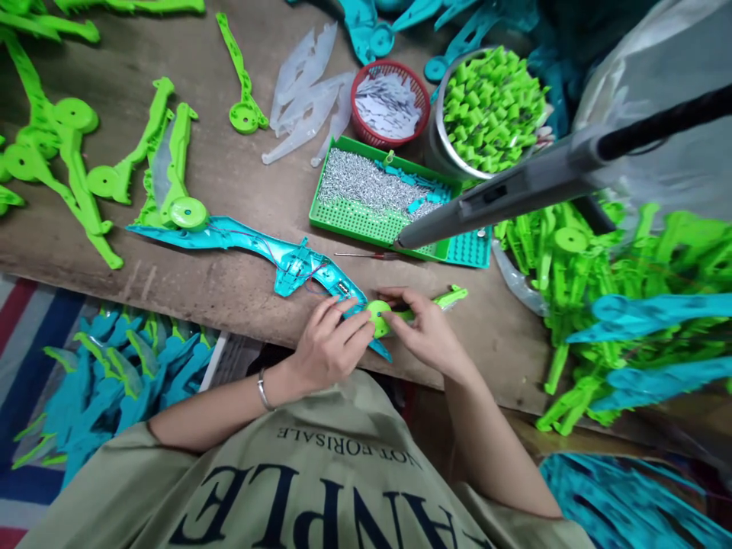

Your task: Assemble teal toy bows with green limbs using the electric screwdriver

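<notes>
A long blue plastic half-shell (257, 242) with thin wires lies across the table near its front edge. At its left end sits a green piece with a round disc (188, 213). Another green piece with a round disc (378, 319) rests at the shell's right end, its arm pointing right. My left hand (333, 335) bends over the shell's right end, fingers closed on shell and disc. My right hand (422, 328) pinches the green piece from the right, thumb by the disc. The fingertips partly cover the joint between the parts.
A green basket of screws (366, 183), a red basket of white pieces (390, 137) and a metal bowl (440, 137) stand behind. A grey electric screwdriver (497, 194) hangs in from the right. Green parts (646, 252) pile up at right; blue shells (103, 404) lie lower left.
</notes>
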